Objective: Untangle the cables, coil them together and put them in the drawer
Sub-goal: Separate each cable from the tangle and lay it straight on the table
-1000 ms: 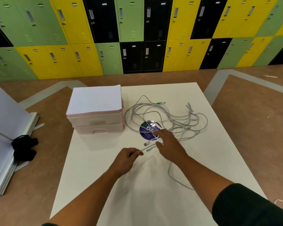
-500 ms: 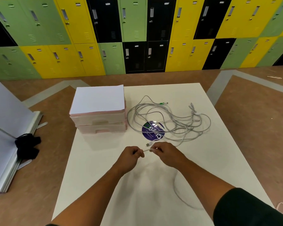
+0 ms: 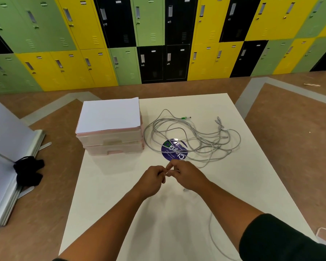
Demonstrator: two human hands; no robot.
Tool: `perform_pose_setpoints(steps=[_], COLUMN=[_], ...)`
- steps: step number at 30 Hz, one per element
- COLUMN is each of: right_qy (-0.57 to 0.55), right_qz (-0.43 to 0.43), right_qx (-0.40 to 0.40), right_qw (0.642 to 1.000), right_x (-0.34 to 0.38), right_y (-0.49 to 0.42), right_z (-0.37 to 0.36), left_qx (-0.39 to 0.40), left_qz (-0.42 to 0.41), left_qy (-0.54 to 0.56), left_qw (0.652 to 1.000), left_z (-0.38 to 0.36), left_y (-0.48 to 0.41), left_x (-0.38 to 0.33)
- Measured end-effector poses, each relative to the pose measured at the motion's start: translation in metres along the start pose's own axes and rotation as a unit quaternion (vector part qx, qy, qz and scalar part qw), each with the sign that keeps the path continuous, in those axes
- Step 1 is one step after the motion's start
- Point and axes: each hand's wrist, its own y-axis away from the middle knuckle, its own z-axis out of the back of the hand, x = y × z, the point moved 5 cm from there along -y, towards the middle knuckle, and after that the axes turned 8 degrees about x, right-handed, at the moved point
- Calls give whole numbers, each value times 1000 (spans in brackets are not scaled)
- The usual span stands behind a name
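My left hand (image 3: 151, 180) and my right hand (image 3: 186, 176) meet in front of the drawer unit (image 3: 111, 146), a little to its right side and nearer to me, above the white table (image 3: 105, 204). The fingers of both hands are curled. Between the fingertips they pinch one thin end of the grey cables (image 3: 196, 140), and the two hands almost touch each other. The rest of the cables lies in a loose tangled heap on the table, just to the right of the drawer unit. Part of the heap crosses a round purple sticker (image 3: 174, 151) near the unit's front right corner. A green plug (image 3: 183, 118) lies at the far side of the heap, level with the back half of the unit. One strand (image 3: 210, 223) lies on the table beside my right forearm, well in front of the unit. Both drawers look closed, and a white sheet of paper (image 3: 109, 114) covers the top of the unit.
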Motion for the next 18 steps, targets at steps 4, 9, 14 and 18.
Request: perform_pose_setpoints(steps=[4, 9, 14, 18], right_qy=[38, 44, 73, 66], right_qz=[-8, -31, -49, -26], right_qx=[26, 96, 97, 80], right_qw=[999, 994, 991, 994], right_x=[0, -8, -10, 5], right_y=[1, 5, 1, -6], right_z=[-3, -9, -6, -11], left_qx=[-30, -47, -118, -67], left_qz=[-7, -22, -58, 3], left_qy=[-88, -210, -390, -396], left_qw=[996, 976, 911, 916], left_z=[6, 18, 22, 16], left_y=[6, 17, 27, 20], left_x=[2, 14, 19, 30])
